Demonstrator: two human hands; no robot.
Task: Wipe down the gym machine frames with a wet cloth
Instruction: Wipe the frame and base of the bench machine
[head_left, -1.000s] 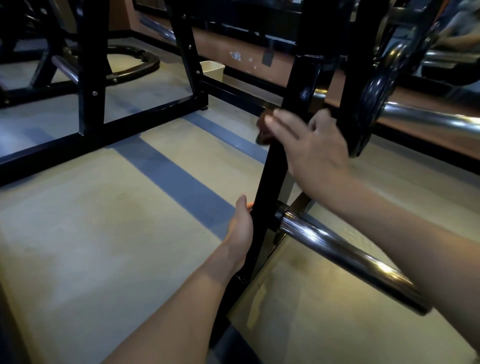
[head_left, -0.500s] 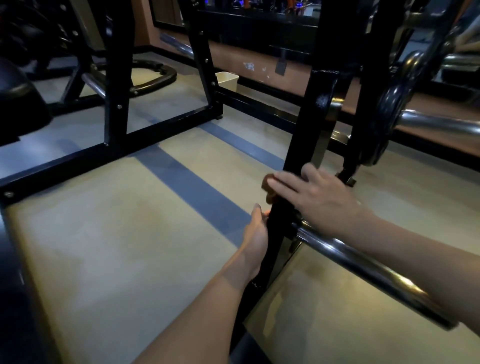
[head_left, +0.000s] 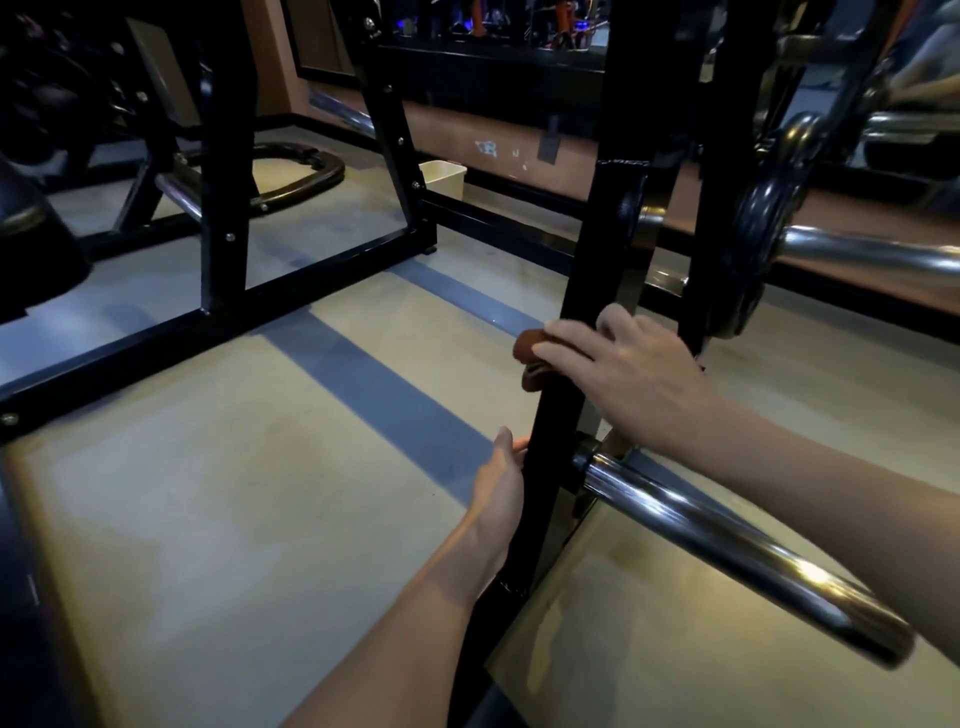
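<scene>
The only container in your view is the small pale bin (head_left: 444, 176) on the floor by the far wall, just behind the foot of the angled black frame leg (head_left: 399, 145); its inside is too dark and small to read.

Around you the floor (head_left: 218, 499) lies open to the left of the post, beige with a blue-grey stripe (head_left: 395, 400) running diagonally across it. A low black base rail (head_left: 171, 338) borders that open patch on the far left side. To the right of the post, a chrome bar (head_left: 727, 540) juts toward you from the post's lower part, and a second chrome bar (head_left: 872, 254) carries a dark weight plate (head_left: 763, 228) higher up on the right.

The black upright post (head_left: 597, 291) stands in the middle of your view, glossy, with a weld seam near the top. Your right hand (head_left: 634, 379) holds a brown cloth (head_left: 532, 358) against the post: fingers laid across the front face and curled over the cloth, which is bunched and sticks out past the post's left edge. Your right-hand grip is closed on the cloth.

Your left hand (head_left: 501, 488) sits lower on the post's left edge, just left of where the chrome bar meets it, fingers wrapped round the far side, so that grip is closed on the post.
</scene>
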